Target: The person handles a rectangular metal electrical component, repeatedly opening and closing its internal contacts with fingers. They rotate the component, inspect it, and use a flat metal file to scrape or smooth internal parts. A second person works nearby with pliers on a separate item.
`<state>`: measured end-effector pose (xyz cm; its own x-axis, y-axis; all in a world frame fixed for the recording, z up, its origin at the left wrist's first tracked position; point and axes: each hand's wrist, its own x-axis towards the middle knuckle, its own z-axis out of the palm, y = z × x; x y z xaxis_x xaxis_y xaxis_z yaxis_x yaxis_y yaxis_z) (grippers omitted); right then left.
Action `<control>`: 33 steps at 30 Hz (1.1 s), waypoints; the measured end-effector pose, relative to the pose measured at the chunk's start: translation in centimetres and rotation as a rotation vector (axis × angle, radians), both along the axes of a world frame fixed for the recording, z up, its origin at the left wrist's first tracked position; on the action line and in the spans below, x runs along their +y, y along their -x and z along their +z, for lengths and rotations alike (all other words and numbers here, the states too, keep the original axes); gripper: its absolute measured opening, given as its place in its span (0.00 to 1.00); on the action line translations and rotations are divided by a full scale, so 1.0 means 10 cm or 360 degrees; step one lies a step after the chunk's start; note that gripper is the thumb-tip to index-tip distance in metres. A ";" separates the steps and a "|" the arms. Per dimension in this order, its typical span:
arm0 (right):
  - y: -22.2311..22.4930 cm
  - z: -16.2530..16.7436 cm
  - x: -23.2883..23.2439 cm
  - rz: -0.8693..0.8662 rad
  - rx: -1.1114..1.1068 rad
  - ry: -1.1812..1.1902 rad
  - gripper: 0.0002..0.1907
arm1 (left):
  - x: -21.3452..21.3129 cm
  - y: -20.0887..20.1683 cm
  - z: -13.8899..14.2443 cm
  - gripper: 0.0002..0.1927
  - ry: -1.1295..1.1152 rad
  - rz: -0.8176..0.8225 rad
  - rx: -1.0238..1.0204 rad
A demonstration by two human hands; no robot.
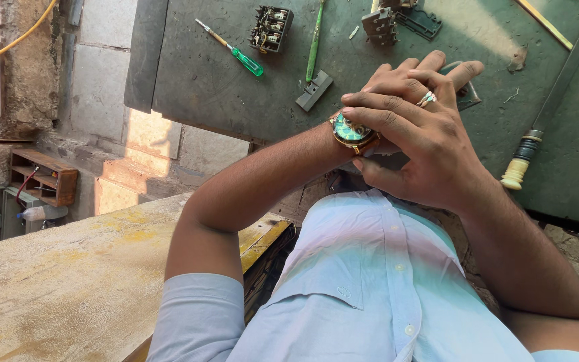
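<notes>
My left hand (415, 69) lies flat over a dark green metal table (222, 100), its fingers stretched out and holding nothing. A gold wristwatch with a green dial (350, 130) sits on its wrist. My right hand (427, 151) is wrapped over the back of the left hand. Its fingers lie across the top with the tips beside the watch, and its thumb is curled underneath. A silver ring (427, 99) shows on one finger. My pale blue shirt (370, 288) fills the lower part of the view.
On the table lie a green-handled screwdriver (244, 60), a black switch block (271, 28), a green tool (315, 37), a small grey block (314, 90), another electrical part (380, 25) and a file with a cream handle (534, 144). A worn wooden bench (68, 281) is at lower left.
</notes>
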<state>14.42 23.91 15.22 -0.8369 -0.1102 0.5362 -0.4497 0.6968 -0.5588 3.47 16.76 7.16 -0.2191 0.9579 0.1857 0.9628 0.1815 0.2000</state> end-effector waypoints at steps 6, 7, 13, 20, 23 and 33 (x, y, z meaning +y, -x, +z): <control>-0.05 0.00 -0.01 -0.0051 -0.0032 -0.0014 0.33 | 0.02 -0.03 0.20 0.35 0.0073 0.0018 0.0039; -0.06 0.00 -0.01 -0.0036 -0.0029 0.0025 0.35 | -0.01 -0.05 0.25 0.35 0.0103 0.0019 0.0043; -0.20 -0.10 -0.09 -0.0027 0.0188 0.0222 0.42 | 0.01 -0.19 0.52 0.33 0.0344 0.0062 0.0187; -0.36 -0.33 -0.17 -0.0159 0.0429 0.0227 0.44 | 0.06 -0.31 0.51 0.31 0.0302 0.0089 0.0790; -0.38 -0.40 -0.17 -0.0185 0.0455 0.0244 0.45 | 0.10 -0.33 0.44 0.30 0.0240 0.0143 0.0839; -0.45 -0.43 -0.19 -0.0238 0.0439 0.0240 0.44 | 0.15 -0.32 0.20 0.26 0.0118 0.0081 0.1047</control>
<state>18.88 22.04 10.93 -0.6590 0.1003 0.7454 -0.4974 0.6853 -0.5320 6.62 18.29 9.17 -0.1278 0.9647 0.2304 0.8699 0.2206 -0.4412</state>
